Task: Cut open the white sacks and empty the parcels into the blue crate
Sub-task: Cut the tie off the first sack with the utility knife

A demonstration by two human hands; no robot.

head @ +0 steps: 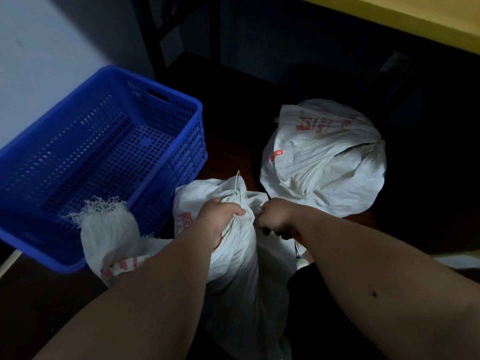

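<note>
Left hand [220, 216]: fingers curled tight round the gathered neck of the near white sack [233, 255].
Right hand [275, 216]: fist closed just right of that neck; what it holds cannot be made out.
Second sack [324, 157]: tied, beyond the right hand.
Frayed sack [109, 229]: draped against the blue crate [104, 157], left of both hands.

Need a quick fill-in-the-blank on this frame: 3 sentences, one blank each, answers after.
1. The left hand grips the tied neck of the near ____.
2. The crate beside it is coloured ____.
3. The second sack, beyond the right hand, has its neck ____ shut.

Missing words: sack; blue; tied
</note>
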